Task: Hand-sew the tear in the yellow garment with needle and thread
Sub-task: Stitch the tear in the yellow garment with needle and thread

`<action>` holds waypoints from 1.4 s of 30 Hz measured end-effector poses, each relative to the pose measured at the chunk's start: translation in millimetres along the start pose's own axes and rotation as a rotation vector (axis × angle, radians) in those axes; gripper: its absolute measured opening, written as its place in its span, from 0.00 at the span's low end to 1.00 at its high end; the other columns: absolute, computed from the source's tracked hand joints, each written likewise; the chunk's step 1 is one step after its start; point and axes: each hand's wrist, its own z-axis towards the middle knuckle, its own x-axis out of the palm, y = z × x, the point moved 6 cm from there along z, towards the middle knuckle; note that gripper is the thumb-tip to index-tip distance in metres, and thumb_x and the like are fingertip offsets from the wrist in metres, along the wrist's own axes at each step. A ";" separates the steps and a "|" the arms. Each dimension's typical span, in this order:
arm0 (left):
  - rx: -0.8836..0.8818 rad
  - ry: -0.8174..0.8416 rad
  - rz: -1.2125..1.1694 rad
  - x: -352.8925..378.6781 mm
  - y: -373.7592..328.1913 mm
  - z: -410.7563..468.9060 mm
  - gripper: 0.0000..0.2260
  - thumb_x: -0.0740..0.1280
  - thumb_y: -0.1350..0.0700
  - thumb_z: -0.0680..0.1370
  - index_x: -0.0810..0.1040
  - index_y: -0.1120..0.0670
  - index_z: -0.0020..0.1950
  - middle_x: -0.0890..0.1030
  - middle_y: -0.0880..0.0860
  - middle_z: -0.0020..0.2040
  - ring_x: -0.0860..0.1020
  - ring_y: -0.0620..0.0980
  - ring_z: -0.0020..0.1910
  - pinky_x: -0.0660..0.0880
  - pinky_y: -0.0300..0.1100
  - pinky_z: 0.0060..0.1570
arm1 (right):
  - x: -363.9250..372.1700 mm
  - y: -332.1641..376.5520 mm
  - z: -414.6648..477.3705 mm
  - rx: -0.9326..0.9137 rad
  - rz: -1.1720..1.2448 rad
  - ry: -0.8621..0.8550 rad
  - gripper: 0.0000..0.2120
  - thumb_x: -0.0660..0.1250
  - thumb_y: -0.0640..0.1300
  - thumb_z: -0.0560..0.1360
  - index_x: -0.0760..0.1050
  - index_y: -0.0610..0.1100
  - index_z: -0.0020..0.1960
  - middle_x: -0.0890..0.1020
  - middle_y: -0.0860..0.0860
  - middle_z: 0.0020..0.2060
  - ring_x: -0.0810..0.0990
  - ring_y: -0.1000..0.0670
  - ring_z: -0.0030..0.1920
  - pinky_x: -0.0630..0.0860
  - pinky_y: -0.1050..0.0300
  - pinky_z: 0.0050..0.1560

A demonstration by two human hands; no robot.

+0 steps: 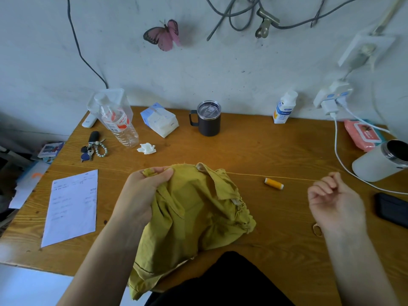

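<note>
Right now I'm holding the yellow garment (198, 217) bunched at the near edge of the table (254, 140), its lower part spilling toward my lap, with my left hand (143, 191) pinching its upper edge between thumb and fingers. That grip is closed on the cloth, and I judge it is keeping the work raised and steady so the stitch has something to pull against. My right hand (333, 199) is hovering well off to the right, its narrow grip pinching the thread (254, 175), which is running straight and taut from the garment's top fold to my fingertips. I can't make out the needle; I'm guessing it's sitting inside that pinch. The spool (273, 183) is lying on its side on the table just beneath the taut line, handy for more length. The cloth is looking thin, matte and heavily creased, with a gathered frill on its right side; the thread is fine and close in colour; the table is showing glossy wood grain. The tear is hiding among the folds.
</note>
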 end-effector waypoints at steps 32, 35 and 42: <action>-0.013 0.143 0.087 17.2 -3.0 -14.9 0.08 0.70 0.63 0.72 0.85 0.57 0.34 0.85 0.57 0.34 0.84 0.52 0.32 0.79 0.39 0.28 | 34.3 -16.7 -36.3 -0.173 -0.590 0.310 0.11 0.57 0.41 0.80 0.73 0.44 0.41 0.70 0.55 0.25 0.67 0.58 0.26 0.66 0.67 0.25; 0.002 0.199 0.105 23.5 -4.5 -22.9 0.10 0.69 0.64 0.72 0.86 0.54 0.33 0.85 0.57 0.34 0.84 0.51 0.32 0.78 0.38 0.28 | 72.4 -39.2 -69.1 -0.355 -0.976 0.589 0.10 0.56 0.39 0.79 0.72 0.44 0.42 0.71 0.56 0.25 0.67 0.58 0.26 0.67 0.66 0.27; 0.008 0.288 0.139 31.6 -5.9 -35.6 0.09 0.68 0.65 0.74 0.86 0.56 0.37 0.85 0.60 0.38 0.85 0.54 0.35 0.79 0.40 0.31 | 114.1 -75.9 -124.0 -0.886 -1.502 0.976 0.05 0.59 0.43 0.78 0.73 0.45 0.48 0.73 0.58 0.29 0.72 0.57 0.29 0.67 0.69 0.29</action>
